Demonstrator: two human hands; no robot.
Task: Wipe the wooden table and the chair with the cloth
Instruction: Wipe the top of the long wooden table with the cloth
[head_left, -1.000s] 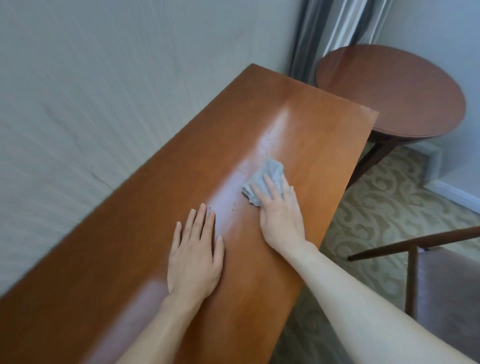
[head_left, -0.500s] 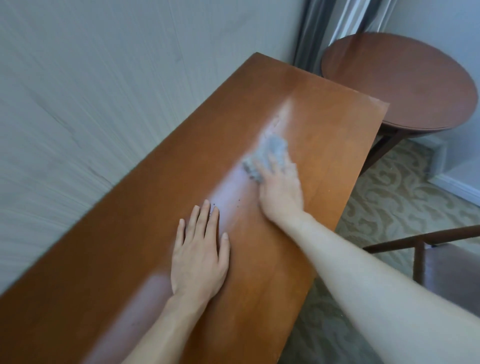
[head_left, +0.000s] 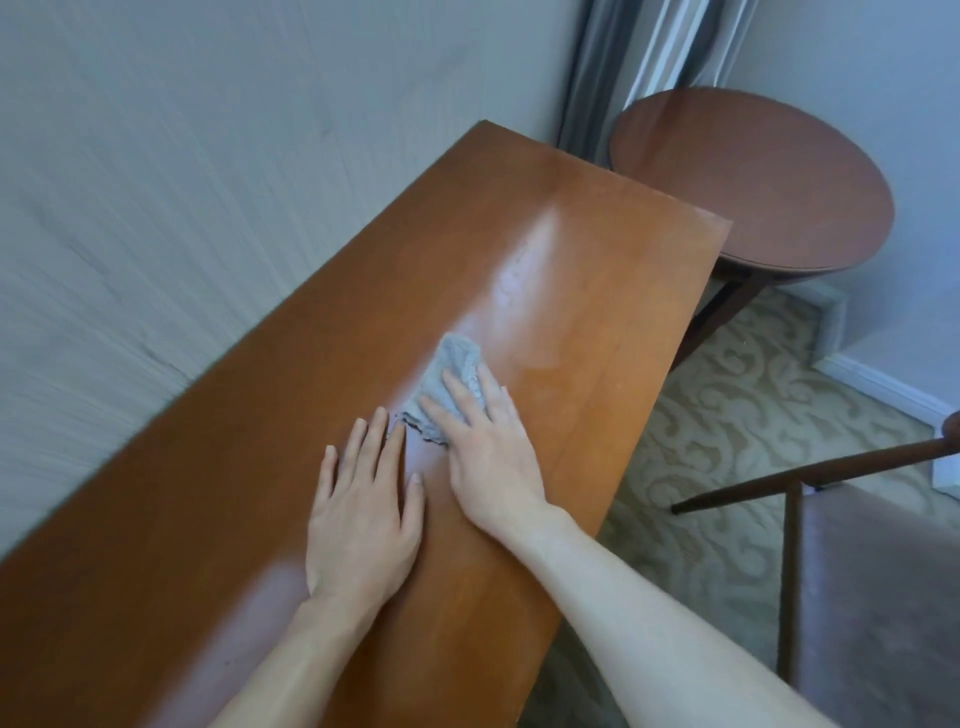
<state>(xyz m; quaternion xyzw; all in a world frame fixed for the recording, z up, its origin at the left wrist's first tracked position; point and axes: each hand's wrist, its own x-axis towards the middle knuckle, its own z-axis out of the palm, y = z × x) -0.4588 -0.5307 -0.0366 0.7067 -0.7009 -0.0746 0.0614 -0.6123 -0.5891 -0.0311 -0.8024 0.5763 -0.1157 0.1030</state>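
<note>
A long orange-brown wooden table (head_left: 587, 270) runs along the wall from lower left to upper right. My right hand (head_left: 493, 447) lies flat on a crumpled grey cloth (head_left: 452, 369) and presses it onto the tabletop near the middle. Small dark crumbs sit at the cloth's near edge. My left hand (head_left: 363, 514) rests palm-down on the wood just left of the right hand, fingers spread, holding nothing. The chair (head_left: 878, 582), with a dark wooden frame and a greyish padded seat, stands at the lower right.
A round dark wooden side table (head_left: 753, 176) stands beyond the long table's far end, in front of grey curtains (head_left: 639, 57). Patterned beige carpet (head_left: 727, 441) covers the floor on the right. A pale wall (head_left: 208, 182) borders the table's left side.
My right hand reached out along the table with the cloth, then pulled it back toward me and left, close to the left hand. The left hand stayed planted.
</note>
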